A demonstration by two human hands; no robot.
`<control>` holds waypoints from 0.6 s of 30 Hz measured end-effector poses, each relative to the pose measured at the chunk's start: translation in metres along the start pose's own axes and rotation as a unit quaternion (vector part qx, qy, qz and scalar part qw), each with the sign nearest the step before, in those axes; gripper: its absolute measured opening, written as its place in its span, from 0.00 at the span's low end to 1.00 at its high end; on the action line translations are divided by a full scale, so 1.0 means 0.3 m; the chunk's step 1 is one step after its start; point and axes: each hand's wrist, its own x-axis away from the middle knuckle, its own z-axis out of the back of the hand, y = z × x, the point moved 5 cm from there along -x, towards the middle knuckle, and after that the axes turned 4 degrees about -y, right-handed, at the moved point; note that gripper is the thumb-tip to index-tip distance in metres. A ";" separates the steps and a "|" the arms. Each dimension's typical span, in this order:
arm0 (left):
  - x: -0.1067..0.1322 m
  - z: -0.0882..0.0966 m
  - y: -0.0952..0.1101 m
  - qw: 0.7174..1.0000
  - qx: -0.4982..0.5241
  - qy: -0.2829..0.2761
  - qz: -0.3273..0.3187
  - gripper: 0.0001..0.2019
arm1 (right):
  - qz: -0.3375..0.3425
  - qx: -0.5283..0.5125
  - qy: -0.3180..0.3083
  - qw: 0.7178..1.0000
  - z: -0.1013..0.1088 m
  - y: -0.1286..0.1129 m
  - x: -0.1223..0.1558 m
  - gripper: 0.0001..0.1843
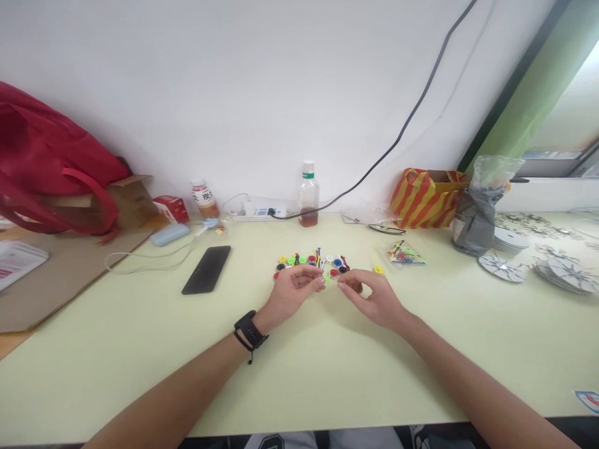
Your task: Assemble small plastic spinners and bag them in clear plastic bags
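Note:
Both my hands meet over the middle of a pale green table [140, 349]. My left hand [294, 288], with a black watch on the wrist, pinches a small green plastic piece [327, 279] with closed fingers. My right hand [372, 298] is also curled in a pinch, its fingertips at the same small piece; what it grips is too small to name. Just behind the hands lies a cluster of small coloured plastic discs and pins [311, 259]. A clear bag with more coloured pieces [405, 255] lies to the right of it.
A black phone [206, 269] lies left of the hands. Along the wall stand a bottle of brown liquid [308, 198], a power strip [260, 210], a red bag [47, 168] and a striped bag [423, 196]. A grey bagged object [475, 215] and white discs [503, 267] sit right.

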 end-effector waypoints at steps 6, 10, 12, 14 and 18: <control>-0.005 0.004 0.007 0.999 0.016 -0.001 0.028 0.18 | 0.109 0.041 0.008 0.993 -0.013 -0.045 0.030 0.29; 0.001 -0.003 0.021 0.999 0.022 -0.018 0.044 0.19 | 0.107 0.162 0.000 0.981 -0.003 -0.031 0.021 0.16; 0.004 -0.004 0.025 0.999 0.020 -0.017 0.044 0.18 | 0.066 0.206 -0.046 0.975 -0.001 -0.004 0.007 0.26; 0.005 -0.005 0.026 0.999 0.014 -0.016 0.042 0.18 | 0.037 0.196 -0.064 0.978 0.008 0.014 -0.002 0.31; 0.004 -0.006 0.020 0.999 0.006 -0.020 0.036 0.18 | 0.027 0.136 -0.032 0.990 0.023 0.008 -0.004 0.22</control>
